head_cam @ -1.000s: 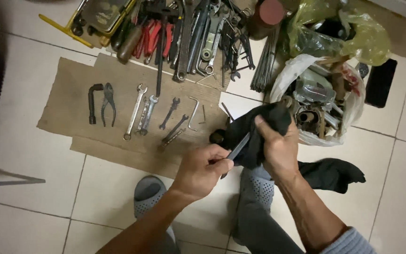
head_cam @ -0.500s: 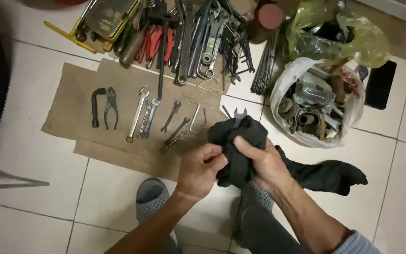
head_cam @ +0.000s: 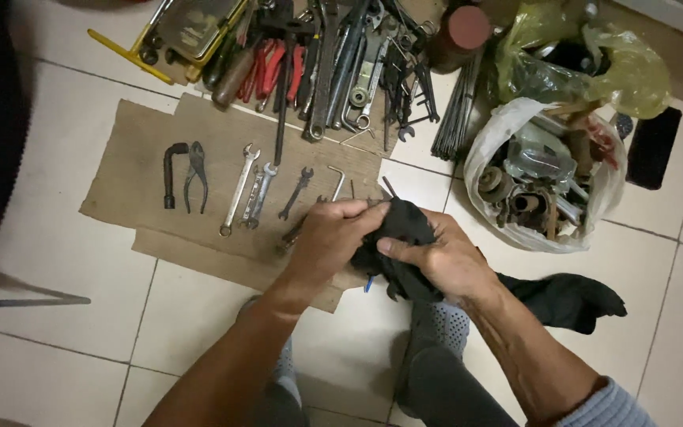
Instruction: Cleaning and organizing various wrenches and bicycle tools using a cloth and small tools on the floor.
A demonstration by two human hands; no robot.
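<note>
Both my hands are closed on the black cloth point(head_cam: 405, 237) at the middle of the frame: my left hand point(head_cam: 333, 237) pinches its left side, my right hand point(head_cam: 444, 261) wraps it from the right, and a small blue-tipped tool point(head_cam: 368, 282) pokes out below. The cloth's loose end trails right across the tiled floor point(head_cam: 65, 245). Just left of my grip, wrenches point(head_cam: 250, 194) and pliers point(head_cam: 194, 174) lie in a row on cardboard point(head_cam: 120, 182). At upper right sits a white bag point(head_cam: 543, 178) of metal parts; a tool pile point(head_cam: 333, 55) fills the top.
</note>
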